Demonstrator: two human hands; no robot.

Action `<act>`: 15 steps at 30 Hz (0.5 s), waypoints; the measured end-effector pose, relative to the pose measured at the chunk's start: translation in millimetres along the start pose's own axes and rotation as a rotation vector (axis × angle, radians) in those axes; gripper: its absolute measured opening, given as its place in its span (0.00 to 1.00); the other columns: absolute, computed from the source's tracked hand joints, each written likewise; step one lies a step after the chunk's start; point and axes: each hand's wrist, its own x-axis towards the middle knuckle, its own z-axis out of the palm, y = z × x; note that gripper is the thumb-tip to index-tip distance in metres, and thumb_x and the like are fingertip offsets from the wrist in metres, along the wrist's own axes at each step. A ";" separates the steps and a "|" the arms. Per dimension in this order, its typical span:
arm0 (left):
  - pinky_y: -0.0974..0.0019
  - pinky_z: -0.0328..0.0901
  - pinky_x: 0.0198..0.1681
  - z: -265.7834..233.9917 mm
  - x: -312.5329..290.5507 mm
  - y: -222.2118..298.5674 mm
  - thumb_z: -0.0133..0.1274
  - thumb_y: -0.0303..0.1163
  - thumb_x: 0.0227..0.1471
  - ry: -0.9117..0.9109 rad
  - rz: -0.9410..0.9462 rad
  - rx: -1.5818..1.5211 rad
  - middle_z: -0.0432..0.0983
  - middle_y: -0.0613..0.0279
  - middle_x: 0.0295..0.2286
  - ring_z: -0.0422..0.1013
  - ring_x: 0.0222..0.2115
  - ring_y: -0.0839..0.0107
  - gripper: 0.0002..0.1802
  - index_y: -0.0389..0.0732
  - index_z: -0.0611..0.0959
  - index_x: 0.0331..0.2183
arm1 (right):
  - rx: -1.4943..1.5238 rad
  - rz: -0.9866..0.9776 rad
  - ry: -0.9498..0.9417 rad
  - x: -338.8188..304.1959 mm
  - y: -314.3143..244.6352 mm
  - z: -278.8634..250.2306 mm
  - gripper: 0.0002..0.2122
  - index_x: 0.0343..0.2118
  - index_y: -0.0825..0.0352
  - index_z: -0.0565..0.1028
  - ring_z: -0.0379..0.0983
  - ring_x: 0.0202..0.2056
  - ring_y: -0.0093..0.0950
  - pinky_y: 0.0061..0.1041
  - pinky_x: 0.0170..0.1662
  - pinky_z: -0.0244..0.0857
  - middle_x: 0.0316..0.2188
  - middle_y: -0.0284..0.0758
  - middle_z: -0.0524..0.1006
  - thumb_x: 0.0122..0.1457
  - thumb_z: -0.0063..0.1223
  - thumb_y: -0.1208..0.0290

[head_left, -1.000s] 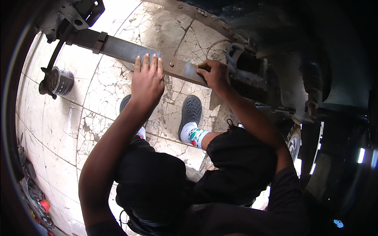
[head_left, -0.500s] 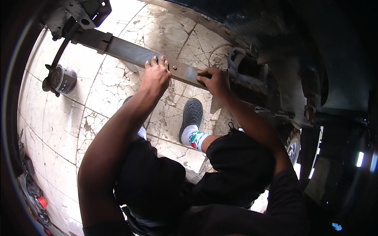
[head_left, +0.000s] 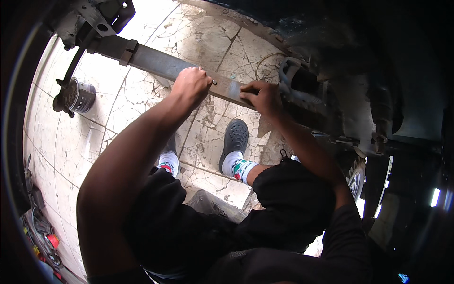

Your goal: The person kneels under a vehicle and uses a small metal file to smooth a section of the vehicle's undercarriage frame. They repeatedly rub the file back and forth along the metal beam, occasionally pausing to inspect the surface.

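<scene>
Between 11 and 1 o'clock, slanting down rightward, runs the long flat metal bar. Looks stiff, heavy, hardly fragile, maybe slick where smooth; best held by its long edges. Left hand curled at it, grip unclear; right hand bent pinch-like by the pale patch, contents can't be told.

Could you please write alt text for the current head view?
A person's left hand, fingers curled, is on a long metal bar; the right hand is at a paler patch farther right. At left, a can stands on the tiled floor.
</scene>
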 end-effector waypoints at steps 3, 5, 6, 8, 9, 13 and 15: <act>0.60 0.78 0.37 -7.3 -1.3 -2.0 0.52 0.28 0.57 -0.025 0.027 0.008 0.84 0.54 0.41 0.83 0.35 0.60 0.10 0.40 0.89 0.34 | -0.004 0.050 0.067 16.8 -4.1 -4.1 0.11 0.37 0.61 0.87 0.85 0.36 0.34 0.28 0.42 0.76 0.34 0.38 0.86 0.50 0.73 0.71; 0.60 0.78 0.35 -12.8 0.6 -1.1 0.52 0.28 0.58 -0.042 0.047 -0.002 0.84 0.54 0.40 0.83 0.34 0.60 0.10 0.41 0.89 0.35 | 0.017 0.044 0.068 11.2 0.3 -0.2 0.10 0.37 0.62 0.87 0.85 0.36 0.33 0.28 0.43 0.76 0.34 0.38 0.86 0.50 0.73 0.71; 0.60 0.78 0.36 -15.2 1.8 2.1 0.52 0.29 0.58 -0.055 0.051 -0.011 0.84 0.54 0.40 0.83 0.35 0.60 0.11 0.41 0.88 0.36 | 0.030 0.052 0.048 3.0 2.2 1.9 0.10 0.37 0.62 0.87 0.85 0.36 0.32 0.28 0.43 0.76 0.33 0.38 0.86 0.50 0.73 0.71; 0.60 0.78 0.37 -11.8 0.7 -1.8 0.50 0.29 0.60 -0.013 0.047 0.003 0.84 0.55 0.41 0.83 0.36 0.60 0.12 0.41 0.88 0.38 | 0.052 0.007 0.011 -0.7 -1.2 6.1 0.10 0.37 0.61 0.87 0.85 0.35 0.31 0.27 0.42 0.76 0.34 0.38 0.86 0.50 0.73 0.71; 0.60 0.78 0.38 -1.8 1.4 -4.1 0.49 0.29 0.61 0.045 0.045 0.019 0.84 0.55 0.41 0.83 0.37 0.60 0.12 0.41 0.88 0.40 | 0.031 -0.001 0.004 4.0 -0.9 3.4 0.10 0.37 0.61 0.87 0.85 0.35 0.31 0.28 0.42 0.76 0.33 0.38 0.86 0.50 0.73 0.71; 0.59 0.77 0.40 30.1 -5.5 -14.5 0.45 0.30 0.65 0.314 0.087 0.052 0.84 0.56 0.41 0.83 0.38 0.58 0.15 0.41 0.86 0.43 | 0.010 -0.013 0.059 18.9 -2.8 -1.4 0.10 0.37 0.61 0.87 0.85 0.35 0.31 0.27 0.41 0.76 0.33 0.39 0.86 0.51 0.72 0.71; 0.58 0.76 0.41 22.6 -2.6 -13.1 0.47 0.31 0.64 0.214 0.068 0.028 0.84 0.56 0.40 0.82 0.38 0.59 0.14 0.40 0.87 0.42 | 0.035 -0.010 0.137 17.3 1.0 6.4 0.10 0.37 0.61 0.87 0.85 0.35 0.31 0.27 0.40 0.76 0.32 0.39 0.86 0.51 0.72 0.70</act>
